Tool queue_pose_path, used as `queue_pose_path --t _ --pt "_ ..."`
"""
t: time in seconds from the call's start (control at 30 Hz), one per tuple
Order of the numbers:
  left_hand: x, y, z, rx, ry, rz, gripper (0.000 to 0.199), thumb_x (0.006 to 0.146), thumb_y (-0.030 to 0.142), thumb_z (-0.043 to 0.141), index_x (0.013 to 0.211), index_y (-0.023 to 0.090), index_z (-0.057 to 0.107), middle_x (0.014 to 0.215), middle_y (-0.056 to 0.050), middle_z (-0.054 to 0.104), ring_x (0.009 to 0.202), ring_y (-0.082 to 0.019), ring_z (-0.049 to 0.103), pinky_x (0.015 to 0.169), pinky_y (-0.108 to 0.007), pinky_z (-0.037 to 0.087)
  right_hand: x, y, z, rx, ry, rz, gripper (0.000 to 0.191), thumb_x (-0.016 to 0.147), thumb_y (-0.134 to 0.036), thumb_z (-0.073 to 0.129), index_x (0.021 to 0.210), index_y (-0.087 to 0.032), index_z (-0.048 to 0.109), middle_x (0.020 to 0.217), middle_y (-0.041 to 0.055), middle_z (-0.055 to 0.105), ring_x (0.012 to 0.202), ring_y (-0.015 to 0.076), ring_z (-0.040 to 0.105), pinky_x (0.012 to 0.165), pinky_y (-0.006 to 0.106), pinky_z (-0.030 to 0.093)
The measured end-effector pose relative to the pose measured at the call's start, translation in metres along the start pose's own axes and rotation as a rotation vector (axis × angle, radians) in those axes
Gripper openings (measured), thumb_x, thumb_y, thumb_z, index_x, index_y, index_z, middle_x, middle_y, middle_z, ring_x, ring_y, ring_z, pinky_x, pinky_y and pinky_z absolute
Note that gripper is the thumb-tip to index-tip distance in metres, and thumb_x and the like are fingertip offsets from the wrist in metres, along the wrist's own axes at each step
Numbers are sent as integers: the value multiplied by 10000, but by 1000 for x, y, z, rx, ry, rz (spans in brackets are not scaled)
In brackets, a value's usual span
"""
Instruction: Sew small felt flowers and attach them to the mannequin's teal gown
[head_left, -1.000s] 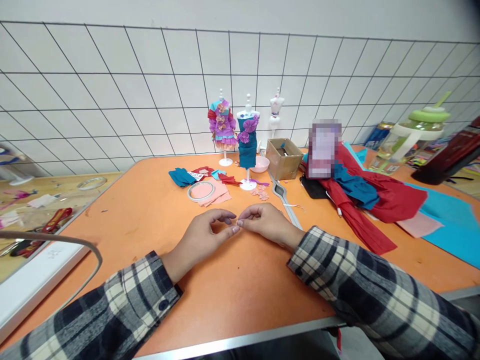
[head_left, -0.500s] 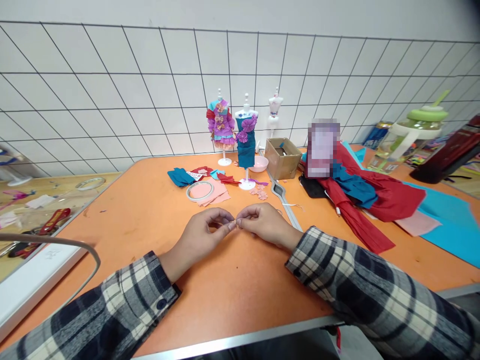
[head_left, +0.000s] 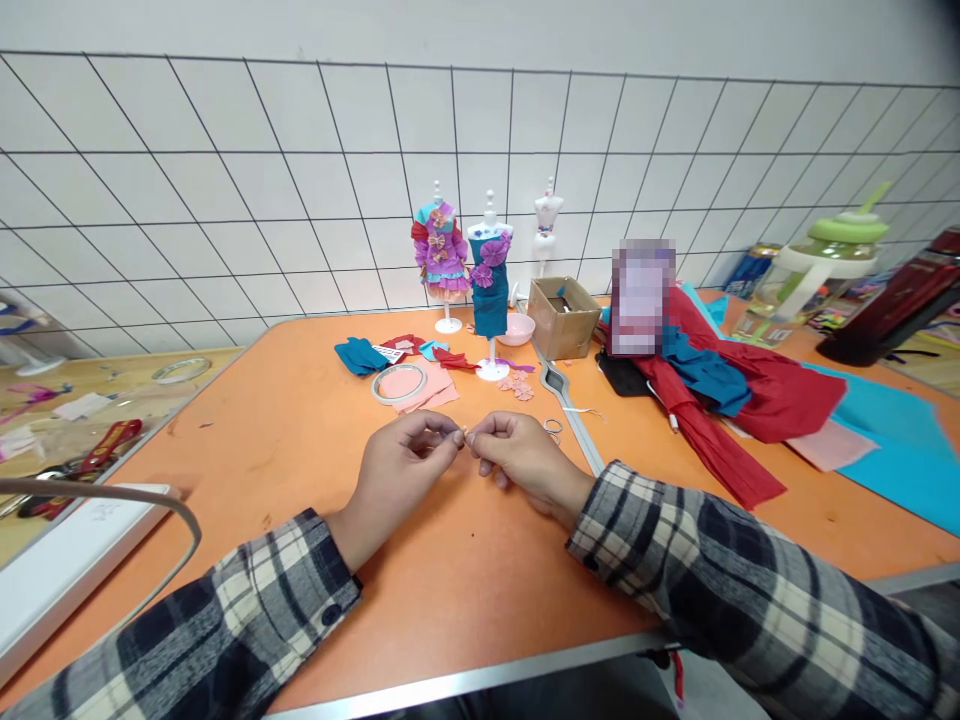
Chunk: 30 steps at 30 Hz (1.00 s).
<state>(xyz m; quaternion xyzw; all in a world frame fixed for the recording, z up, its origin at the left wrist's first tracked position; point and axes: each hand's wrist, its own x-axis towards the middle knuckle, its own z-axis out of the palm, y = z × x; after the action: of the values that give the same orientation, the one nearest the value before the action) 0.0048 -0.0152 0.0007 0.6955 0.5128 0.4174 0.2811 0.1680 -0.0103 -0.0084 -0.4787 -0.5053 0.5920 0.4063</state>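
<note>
Over the middle of the orange table [head_left: 450, 620], my left hand [head_left: 401, 468] and my right hand [head_left: 529, 460] meet fingertip to fingertip. Thumb and forefinger of each are pinched around a tiny pale pinkish bit, too small to name and mostly covered by the fingers. Scissors [head_left: 553, 427] lie just beyond my right hand, partly behind it. Past my left hand, a roll of tape [head_left: 378, 386] rests on pink crinkled paper [head_left: 435, 392]. Small pink cut pieces [head_left: 519, 386] are scattered near the foot of a dress form [head_left: 491, 305] wrapped in teal with purple flowers.
Behind stand a dress form in purple ruffles [head_left: 444, 250] and a bare white one [head_left: 547, 212]. A cardboard box [head_left: 574, 335], pink bowl [head_left: 520, 330], upright phone [head_left: 641, 300], red fabric-like sheets [head_left: 787, 390] and a bottle [head_left: 795, 290] fill the right. A white box [head_left: 75, 570] sits left.
My fingertips have drawn slightly apart, and the lower fingers of my right hand show more. The scissors' handles have come more into view beside it.
</note>
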Motion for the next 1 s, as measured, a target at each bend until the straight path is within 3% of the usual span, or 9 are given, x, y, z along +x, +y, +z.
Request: queue_pose_path --t 0.1,0.23,0.37,0.47,0.57,0.73,1.0 --pt "1 1 -2 -133 -53 -49 244 779 393 648 834 155 661 805 -53 698 726 -178 653 661 -270 535 0 0 -1 2 -7 -25 143 742 -318 621 731 -193 551 563 -54 533 441 72 470 360 169 335" --pt "3 2 -6 -234 -122 -117 322 784 412 634 977 156 663 896 -72 712 814 -206 669 714 -306 549 2 -1 -5 -200 50 -135 104 722 -274 617 719 -181 570 630 -38 573 502 71 493 435 177 359" --pt "5 3 -6 -93 -86 -88 224 728 372 684 806 162 695 790 -47 717 740 -184 653 713 -289 521 4 -1 -7 -351 39 -225 81 711 -246 611 702 -167 600 673 -22 607 593 82 507 528 190 382" --pt "6 3 -5 -95 -108 -124 199 723 359 672 742 161 685 723 -33 703 678 -166 636 657 -268 508 3 1 -7 -344 17 -188 94 713 -260 615 707 -169 593 647 -27 579 570 77 489 491 178 364" --pt "7 3 -5 -156 -143 -186 206 713 363 674 739 159 677 705 -28 690 658 -157 625 614 -252 505 1 0 -7 -255 -39 -64 108 734 -287 600 755 -184 575 624 -37 523 516 78 478 401 160 346" --pt "7 5 -5 -207 -172 -232 230 709 386 682 743 158 682 715 -31 680 669 -155 613 587 -238 510 -1 -3 -8 -61 -129 37 238 760 -304 605 967 -189 600 844 21 603 643 117 592 376 167 442" --pt "7 4 -6 -249 -165 -274 259 705 399 714 790 156 700 763 -45 708 720 -170 643 641 -264 524 5 4 -12 -217 -59 8 226 767 -367 677 894 -181 669 661 -13 565 504 78 487 338 152 375"
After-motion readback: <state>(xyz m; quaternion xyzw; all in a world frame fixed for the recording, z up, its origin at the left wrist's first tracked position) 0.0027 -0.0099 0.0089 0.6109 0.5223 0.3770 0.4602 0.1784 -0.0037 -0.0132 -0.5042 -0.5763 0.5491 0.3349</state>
